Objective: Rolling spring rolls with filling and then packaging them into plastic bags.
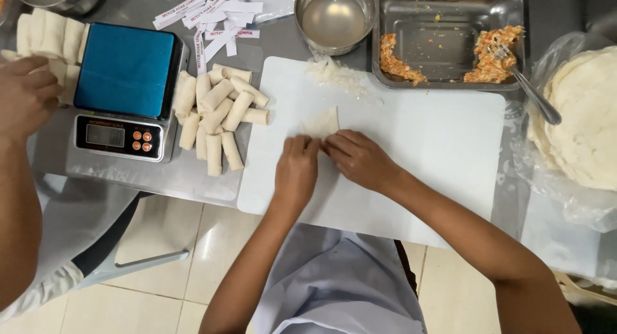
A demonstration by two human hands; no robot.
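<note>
Fingers of both hands press down together on a half-rolled spring roll wrapper (321,123) lying on the white cutting board (437,147). The left hand (296,169) and right hand (357,157) sit side by side, their fingertips touching the near edge of the roll, closed onto it rather than spread; the far flap of the wrapper lies flat, not yet rolled up. No filling shows, so it appears already tucked inside.

As a judgement, this roll is about midway: folded over, with the last turns and sealing left. A good deal of work looks done already. A pile of finished spring rolls (218,118) lies on the steel worktop (186,173) just left of the board, beside a digital scale (125,90) with a blue top, and more rolls (48,38) lie stacked beyond the scale, near another person's hand (26,96).

What is left seems modest: the steel tray (450,35) holds only two small heaps of orange filling (491,51) with a fork (527,86) resting in one, though a thick stack of round wrappers (585,115) remains at the right. A steel bowl of liquid (334,19) stands beside the tray, and paper label strips (215,19) lie scattered behind the scale.
</note>
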